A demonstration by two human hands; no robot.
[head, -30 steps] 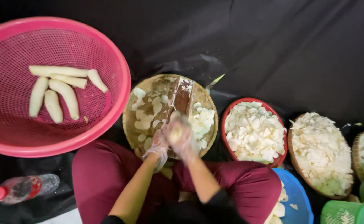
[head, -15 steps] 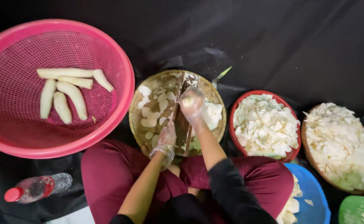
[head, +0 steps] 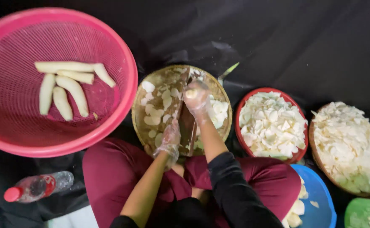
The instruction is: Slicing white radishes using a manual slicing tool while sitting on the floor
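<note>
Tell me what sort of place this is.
Probably an informal floor-level food-prep spot: black sheet as ground cover, pink basket of peeled roots, and a red bowl heaped with slices.

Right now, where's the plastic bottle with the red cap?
In the head view, the bottle lies on its side at lower left, just below the pink basket and left of the person's maroon-clad knee.

Black cloth (head: 277, 38) on floor w/ pink basket (head: 121, 63), woven tray (head: 225, 105), red bowl (head: 240, 126), bottle (head: 37, 188).

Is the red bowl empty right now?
No, the red bowl is heaped with pale white slices almost to its rim.
</note>
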